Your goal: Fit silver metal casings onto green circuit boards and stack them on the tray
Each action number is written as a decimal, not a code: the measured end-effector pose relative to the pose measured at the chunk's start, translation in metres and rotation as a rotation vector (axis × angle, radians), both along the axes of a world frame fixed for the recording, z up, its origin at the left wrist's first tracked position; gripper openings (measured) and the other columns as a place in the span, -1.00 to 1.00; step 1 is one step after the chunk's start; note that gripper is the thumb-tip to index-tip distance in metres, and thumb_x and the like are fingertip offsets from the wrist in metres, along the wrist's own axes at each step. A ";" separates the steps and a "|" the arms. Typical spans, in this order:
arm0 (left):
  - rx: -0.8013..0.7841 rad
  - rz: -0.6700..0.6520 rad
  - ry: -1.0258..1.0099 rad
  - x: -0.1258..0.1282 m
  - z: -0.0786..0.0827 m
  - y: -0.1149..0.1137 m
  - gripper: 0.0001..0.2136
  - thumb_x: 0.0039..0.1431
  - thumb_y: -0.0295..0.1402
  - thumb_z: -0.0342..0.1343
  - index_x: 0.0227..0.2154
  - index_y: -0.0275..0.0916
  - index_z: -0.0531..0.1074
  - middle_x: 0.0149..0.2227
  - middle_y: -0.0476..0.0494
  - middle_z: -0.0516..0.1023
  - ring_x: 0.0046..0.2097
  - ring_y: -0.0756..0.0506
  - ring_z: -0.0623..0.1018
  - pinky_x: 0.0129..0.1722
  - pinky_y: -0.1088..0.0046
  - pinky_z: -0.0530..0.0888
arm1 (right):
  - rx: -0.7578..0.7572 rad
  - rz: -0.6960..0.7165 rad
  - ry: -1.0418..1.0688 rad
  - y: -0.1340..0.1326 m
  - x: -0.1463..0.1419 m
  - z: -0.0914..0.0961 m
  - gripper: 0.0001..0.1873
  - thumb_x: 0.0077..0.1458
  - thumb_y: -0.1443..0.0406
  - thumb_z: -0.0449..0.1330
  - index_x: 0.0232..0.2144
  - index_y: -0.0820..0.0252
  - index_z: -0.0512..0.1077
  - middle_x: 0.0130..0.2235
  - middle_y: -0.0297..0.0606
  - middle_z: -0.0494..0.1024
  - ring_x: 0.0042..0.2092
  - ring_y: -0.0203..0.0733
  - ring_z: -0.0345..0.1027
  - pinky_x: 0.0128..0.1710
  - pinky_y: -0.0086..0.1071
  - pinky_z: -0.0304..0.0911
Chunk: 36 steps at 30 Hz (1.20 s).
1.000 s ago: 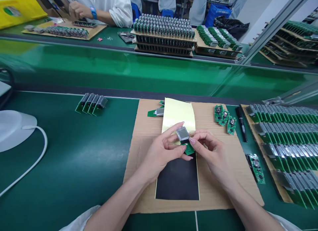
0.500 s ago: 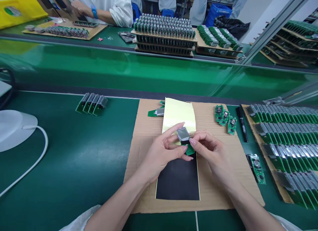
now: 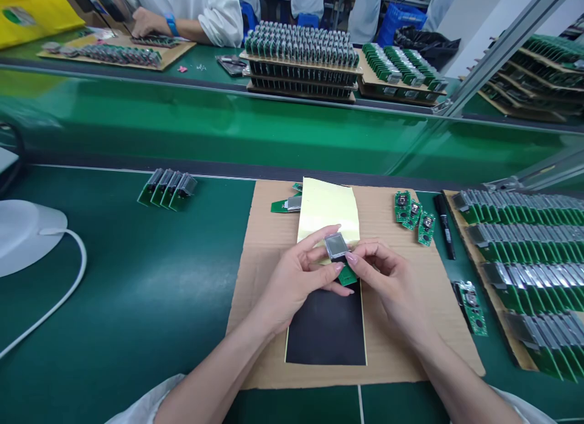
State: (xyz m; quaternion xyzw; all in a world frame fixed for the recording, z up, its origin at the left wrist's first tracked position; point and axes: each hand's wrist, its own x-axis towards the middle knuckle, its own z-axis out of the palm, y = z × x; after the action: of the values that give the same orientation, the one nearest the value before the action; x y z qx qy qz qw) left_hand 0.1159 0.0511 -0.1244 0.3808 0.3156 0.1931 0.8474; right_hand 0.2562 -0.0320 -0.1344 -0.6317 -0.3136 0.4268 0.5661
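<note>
A small green circuit board with a grey display screen (image 3: 336, 246) is held between my two hands, tilted, above a black sheet (image 3: 326, 330). My left hand (image 3: 306, 269) grips its left side, with thumb in front and fingers around the back. The thumb and forefinger of my right hand (image 3: 381, 267) pinch its right edge near the screen's lower corner. Behind the hands, a pale yellow paper (image 3: 328, 208) curls up from the black sheet. Both lie on a cardboard piece (image 3: 264, 339). Part of the board is hidden by my fingers.
Boards with screens (image 3: 168, 190) stand at left, near a white device (image 3: 30, 238) with a cable. Small green boards (image 3: 414, 214), a black marker (image 3: 444, 226) and a board-filled cardboard tray (image 3: 520, 253) lie right. Beyond the green partition (image 3: 228, 123), a co-worker's hand (image 3: 150, 24) works near stacked boards (image 3: 301, 59).
My hands and the circuit board stay almost in place, with my right thumb shifted slightly on the board. Across the partition, the co-worker's hand has lowered toward the boards.
</note>
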 end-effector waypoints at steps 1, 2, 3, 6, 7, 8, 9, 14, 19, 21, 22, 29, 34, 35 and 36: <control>-0.004 0.006 -0.002 0.000 0.000 0.000 -0.42 0.06 -0.51 0.28 0.16 -0.19 0.32 -0.03 -0.16 0.59 -0.23 -0.03 0.59 -0.30 0.42 0.64 | -0.005 -0.003 -0.001 0.000 0.000 0.000 -0.83 0.03 0.18 0.32 -0.51 0.10 0.49 -0.31 -0.30 0.46 -0.20 -0.12 0.32 -0.16 -0.23 0.16; -0.007 0.012 -0.004 0.001 0.001 0.000 -0.43 0.06 -0.50 0.28 0.16 -0.20 0.32 -0.04 -0.16 0.59 -0.22 -0.03 0.58 -0.31 0.42 0.65 | -0.010 -0.005 -0.002 0.000 0.000 0.000 -0.83 0.02 0.17 0.32 -0.51 0.10 0.49 -0.31 -0.29 0.47 -0.20 -0.12 0.32 -0.17 -0.23 0.16; -0.008 0.016 -0.005 0.001 0.001 0.001 -0.44 0.06 -0.50 0.27 0.15 -0.21 0.33 -0.05 -0.16 0.60 -0.22 -0.03 0.57 -0.32 0.43 0.65 | -0.014 -0.006 -0.002 0.000 -0.001 0.000 -0.82 0.02 0.17 0.32 -0.50 0.10 0.49 -0.30 -0.29 0.47 -0.20 -0.11 0.32 -0.17 -0.23 0.16; -0.001 0.018 0.000 0.002 0.002 0.001 -0.46 0.07 -0.49 0.27 0.15 -0.20 0.34 -0.07 -0.16 0.60 -0.23 -0.03 0.56 -0.34 0.43 0.65 | -0.023 -0.007 -0.010 0.000 -0.001 0.001 -0.81 0.02 0.15 0.32 -0.50 0.11 0.49 -0.29 -0.27 0.48 -0.19 -0.09 0.33 -0.17 -0.21 0.16; 0.002 0.016 0.003 0.002 0.002 0.001 -0.46 0.08 -0.48 0.27 0.15 -0.19 0.34 -0.07 -0.16 0.60 -0.23 -0.03 0.56 -0.34 0.43 0.64 | -0.026 -0.008 -0.013 0.000 -0.002 0.001 -0.81 0.02 0.15 0.32 -0.50 0.11 0.49 -0.29 -0.26 0.49 -0.18 -0.08 0.33 -0.17 -0.21 0.16; 0.004 0.015 0.005 0.002 0.002 0.001 -0.46 0.08 -0.48 0.27 0.15 -0.18 0.34 -0.07 -0.16 0.60 -0.23 -0.03 0.56 -0.34 0.43 0.64 | -0.030 -0.009 -0.015 0.000 -0.002 0.001 -0.81 0.02 0.15 0.32 -0.50 0.11 0.49 -0.29 -0.26 0.49 -0.17 -0.07 0.33 -0.16 -0.20 0.16; 0.006 0.014 0.008 0.002 0.002 0.001 -0.46 0.08 -0.47 0.26 0.15 -0.18 0.34 -0.07 -0.16 0.60 -0.23 -0.04 0.56 -0.34 0.43 0.64 | -0.032 -0.009 -0.016 0.000 -0.002 0.001 -0.81 0.02 0.15 0.32 -0.50 0.11 0.49 -0.28 -0.25 0.50 -0.16 -0.06 0.34 -0.15 -0.20 0.16; 0.020 0.018 0.026 0.002 0.002 0.001 -0.47 0.07 -0.46 0.27 0.14 -0.16 0.36 -0.09 -0.15 0.62 -0.23 -0.05 0.57 -0.36 0.44 0.63 | -0.021 -0.014 -0.016 0.000 -0.002 0.001 -0.82 0.02 0.16 0.32 -0.50 0.11 0.49 -0.28 -0.24 0.50 -0.12 -0.02 0.36 -0.13 -0.18 0.18; 0.029 0.022 0.023 0.001 0.001 0.001 -0.49 0.08 -0.45 0.27 0.12 -0.18 0.36 -0.13 -0.15 0.63 -0.29 -0.03 0.57 -0.39 0.46 0.62 | 0.021 -0.019 -0.069 0.000 -0.004 -0.001 -0.85 0.05 0.21 0.31 -0.49 0.11 0.48 -0.30 -0.26 0.49 -0.15 -0.08 0.36 -0.14 -0.20 0.21; 0.033 0.026 0.016 0.001 0.001 0.000 -0.51 0.08 -0.46 0.26 0.11 -0.19 0.36 -0.15 -0.16 0.64 -0.28 -0.04 0.57 -0.42 0.48 0.62 | 0.039 -0.036 -0.120 -0.001 -0.006 -0.002 -0.86 0.06 0.23 0.31 -0.48 0.10 0.46 -0.32 -0.28 0.48 -0.19 -0.13 0.35 -0.16 -0.23 0.23; 0.033 0.026 0.011 0.001 0.001 0.000 -0.52 0.09 -0.46 0.26 0.10 -0.19 0.36 -0.15 -0.16 0.64 -0.28 -0.04 0.57 -0.43 0.48 0.62 | 0.053 -0.055 -0.133 -0.001 -0.008 -0.003 -0.86 0.05 0.24 0.31 -0.47 0.10 0.44 -0.33 -0.30 0.47 -0.21 -0.15 0.35 -0.18 -0.25 0.24; 0.068 0.034 0.011 0.001 0.000 0.001 -0.55 0.09 -0.44 0.26 0.07 -0.16 0.38 -0.13 -0.14 0.62 -0.28 -0.06 0.57 -0.46 0.45 0.63 | 0.039 -0.013 0.011 0.001 -0.006 -0.003 -0.72 0.00 0.14 0.35 -0.29 0.06 0.36 -0.31 -0.33 0.48 -0.26 -0.19 0.37 -0.29 -0.30 0.31; 0.103 0.042 0.061 0.001 -0.001 0.000 -0.60 0.02 -0.43 0.31 -0.05 -0.16 0.42 -0.22 -0.07 0.62 -0.33 -0.03 0.55 -0.47 0.48 0.60 | 0.002 0.106 0.072 0.002 -0.002 0.000 -0.77 0.04 0.13 0.32 -0.26 0.06 0.45 -0.32 -0.33 0.51 -0.28 -0.21 0.37 -0.29 -0.32 0.31; 0.106 0.050 0.071 0.001 -0.001 0.000 -0.61 0.01 -0.43 0.31 -0.07 -0.16 0.42 -0.25 -0.06 0.62 -0.34 -0.03 0.54 -0.50 0.50 0.59 | 0.001 0.114 0.086 0.001 -0.002 0.000 -0.79 0.06 0.13 0.31 -0.26 0.06 0.46 -0.31 -0.32 0.52 -0.27 -0.21 0.37 -0.28 -0.32 0.31; 0.110 0.058 0.078 0.001 -0.001 0.000 -0.62 0.01 -0.43 0.31 -0.08 -0.16 0.42 -0.28 -0.05 0.62 -0.34 -0.04 0.55 -0.52 0.52 0.57 | 0.002 0.122 0.101 0.001 -0.002 0.000 -0.79 0.07 0.13 0.30 -0.26 0.05 0.47 -0.30 -0.32 0.53 -0.27 -0.21 0.38 -0.27 -0.31 0.33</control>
State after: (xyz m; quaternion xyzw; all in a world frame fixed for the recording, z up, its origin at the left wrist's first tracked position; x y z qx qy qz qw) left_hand 0.1173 0.0507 -0.1255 0.4246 0.3482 0.2195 0.8064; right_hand 0.2545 -0.0314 -0.1341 -0.5885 -0.3231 0.4913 0.5549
